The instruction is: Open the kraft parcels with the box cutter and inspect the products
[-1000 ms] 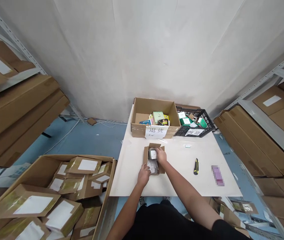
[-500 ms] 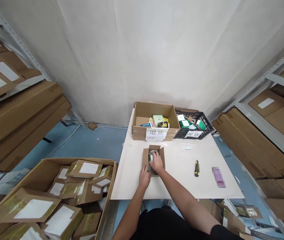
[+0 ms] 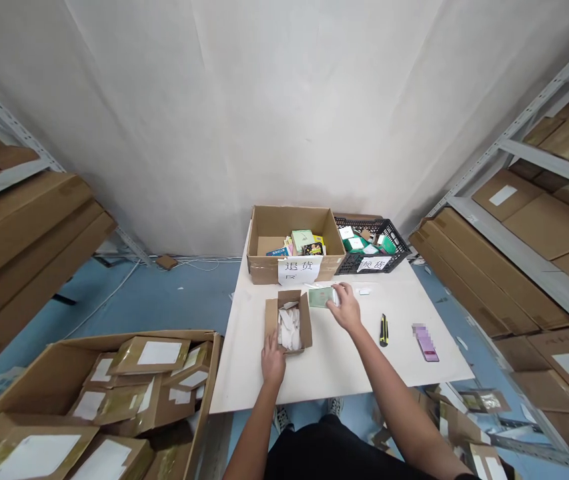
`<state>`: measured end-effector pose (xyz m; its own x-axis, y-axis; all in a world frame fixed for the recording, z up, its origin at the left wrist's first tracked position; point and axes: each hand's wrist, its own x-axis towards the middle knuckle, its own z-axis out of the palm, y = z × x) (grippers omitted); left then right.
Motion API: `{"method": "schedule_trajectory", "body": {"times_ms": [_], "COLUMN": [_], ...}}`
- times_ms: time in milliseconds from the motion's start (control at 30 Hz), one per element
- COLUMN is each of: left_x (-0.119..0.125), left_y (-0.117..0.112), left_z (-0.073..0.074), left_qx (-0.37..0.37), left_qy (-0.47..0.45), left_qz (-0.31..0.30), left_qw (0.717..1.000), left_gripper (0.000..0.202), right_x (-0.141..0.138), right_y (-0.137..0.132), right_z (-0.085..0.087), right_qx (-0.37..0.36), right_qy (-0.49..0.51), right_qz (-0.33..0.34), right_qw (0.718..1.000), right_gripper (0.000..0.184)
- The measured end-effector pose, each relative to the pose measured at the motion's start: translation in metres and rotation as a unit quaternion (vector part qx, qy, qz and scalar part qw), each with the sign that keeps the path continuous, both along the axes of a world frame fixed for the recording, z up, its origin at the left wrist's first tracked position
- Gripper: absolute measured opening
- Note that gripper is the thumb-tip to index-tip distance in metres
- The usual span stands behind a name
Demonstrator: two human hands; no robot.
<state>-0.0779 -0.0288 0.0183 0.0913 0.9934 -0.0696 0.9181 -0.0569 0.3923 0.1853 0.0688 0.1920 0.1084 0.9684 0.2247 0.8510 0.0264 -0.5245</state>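
Note:
A small open cardboard box [image 3: 306, 323] sits on the white table with its flaps spread, and crumpled white paper [image 3: 289, 327] fills it. At its near left corner my left hand [image 3: 273, 360] grips the flap and wall. My right hand [image 3: 346, 308] is to the right of this box, its fingers closed around the end of a flat pale green box [image 3: 320, 297]. That green box is just in front of the large carton; whether it touches the table I cannot tell.
A large carton [image 3: 264, 270] with a paper sign and a black crate [image 3: 398, 261] hold small product boxes at the back. A utility knife [image 3: 383, 331] and a phone [image 3: 427, 347] lie at right. A big carton [image 3: 218, 343] of parcels stands left; shelves flank both sides.
My right hand has come out of the small box and moved right with the pale green box. White paper now shows inside. My left hand stays at the near left corner. The view has shifted slightly.

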Motion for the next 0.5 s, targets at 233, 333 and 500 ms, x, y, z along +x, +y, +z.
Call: {"method": "schedule_trajectory", "body": {"times_ms": [233,333,500], "left_x": [-0.025,-0.027,-0.025], "left_y": [0.003,0.004,0.001], "left_z": [0.009,0.012,0.015], "left_qx": [0.000,-0.002,0.054], "left_qy": [0.036,0.034,-0.010], "left_qz": [-0.029,-0.036,-0.017], "left_qw": [0.999,0.999,0.998], "left_gripper": [0.024,0.023,0.035], "right_x": [0.053,0.060,0.075], "right_y": [-0.001,-0.011,-0.026], "right_z": [-0.094,-0.131,-0.158], "right_qx": [-0.211,-0.204,-0.110], "right_qy": [-0.023,0.024,0.114], "right_qz": [-0.018,-0.034,-0.030], "right_qw": [0.977,0.978,0.987], "right_gripper": [0.058,0.070,0.064]}}
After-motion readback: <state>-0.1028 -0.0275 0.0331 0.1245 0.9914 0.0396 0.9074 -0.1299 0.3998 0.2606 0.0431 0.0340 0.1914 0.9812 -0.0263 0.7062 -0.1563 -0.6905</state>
